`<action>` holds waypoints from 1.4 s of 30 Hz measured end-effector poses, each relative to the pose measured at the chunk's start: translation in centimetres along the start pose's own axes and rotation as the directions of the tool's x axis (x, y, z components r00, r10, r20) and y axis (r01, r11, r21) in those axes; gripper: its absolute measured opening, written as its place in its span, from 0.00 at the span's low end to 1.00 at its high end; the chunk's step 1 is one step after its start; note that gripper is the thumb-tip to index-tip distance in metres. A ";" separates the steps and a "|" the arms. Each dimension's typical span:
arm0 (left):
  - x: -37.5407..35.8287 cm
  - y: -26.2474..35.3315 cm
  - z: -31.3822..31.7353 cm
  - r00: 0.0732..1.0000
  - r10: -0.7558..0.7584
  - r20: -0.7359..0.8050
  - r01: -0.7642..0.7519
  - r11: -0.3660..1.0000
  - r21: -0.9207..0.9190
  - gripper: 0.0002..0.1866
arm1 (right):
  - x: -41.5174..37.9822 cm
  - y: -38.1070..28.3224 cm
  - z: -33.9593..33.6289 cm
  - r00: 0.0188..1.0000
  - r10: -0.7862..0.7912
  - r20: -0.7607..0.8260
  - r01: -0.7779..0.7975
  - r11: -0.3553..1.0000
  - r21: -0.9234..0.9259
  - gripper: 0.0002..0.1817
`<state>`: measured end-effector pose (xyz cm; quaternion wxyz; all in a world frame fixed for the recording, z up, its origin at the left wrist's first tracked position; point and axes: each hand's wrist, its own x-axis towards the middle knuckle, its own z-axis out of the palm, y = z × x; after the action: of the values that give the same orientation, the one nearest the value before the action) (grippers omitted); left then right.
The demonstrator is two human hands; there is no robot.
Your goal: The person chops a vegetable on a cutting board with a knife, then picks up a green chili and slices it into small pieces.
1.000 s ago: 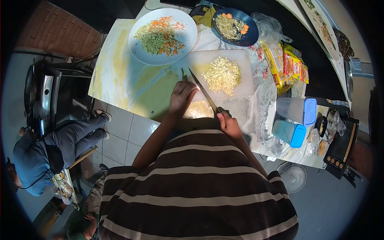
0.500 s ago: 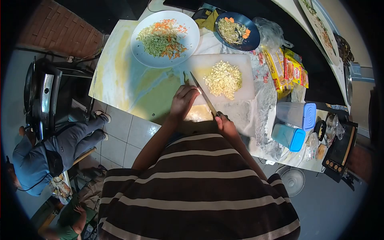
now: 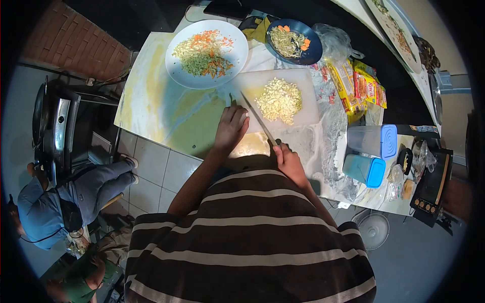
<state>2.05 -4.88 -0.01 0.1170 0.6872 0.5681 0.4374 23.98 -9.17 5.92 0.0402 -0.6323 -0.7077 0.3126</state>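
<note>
My right hand (image 3: pixel 289 160) is wrapped round the handle of a long kitchen knife (image 3: pixel 259 118). Its blade slants up and left along the near-left part of a white cutting board (image 3: pixel 309 116). A heap of finely chopped pale vegetable (image 3: pixel 281 101) lies on the board, right of the blade. My left hand (image 3: pixel 232 127) is closed, fingers curled together, just left of the blade and apart from it. A small whitish spot shows at its fingertips; whether it holds anything is hidden. A thin green piece (image 3: pixel 232 99) lies beyond its knuckles.
Beyond my left hand stands a large white plate (image 3: pixel 174 73) of chopped vegetables. A dark bowl (image 3: pixel 317 53) holds sprouts and carrot slices. Yellow packets (image 3: pixel 348 88) and blue-lidded containers (image 3: pixel 375 172) are on the right. A person in blue (image 3: pixel 43 207) is at the left.
My left hand has drawn slightly left, away from the blade, and its fingers have curled in more. The knife stays in my right hand, its blade turned a little. The view has shifted slightly.
</note>
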 end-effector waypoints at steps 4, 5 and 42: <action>0.4 0.3 -0.1 1.000 -0.023 0.004 0.023 1.000 -0.006 0.18 | -0.3 -0.1 -0.9 0.997 0.037 0.069 -0.059 0.936 0.346 0.21; 0.5 0.4 -0.1 1.000 -0.025 0.010 0.025 0.999 -0.023 0.19 | -0.3 0.2 -0.9 0.996 0.045 0.081 -0.074 0.913 0.402 0.22; -2.1 3.5 -3.2 0.986 -0.141 -0.086 0.153 0.977 0.150 0.09 | 0.9 5.3 0.5 0.937 -0.137 0.322 -0.120 0.739 0.663 0.28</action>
<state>2.13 -8.95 3.21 0.0737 0.6336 0.6538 0.4070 28.23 -8.51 2.59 0.1406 -0.5052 -0.5453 0.6540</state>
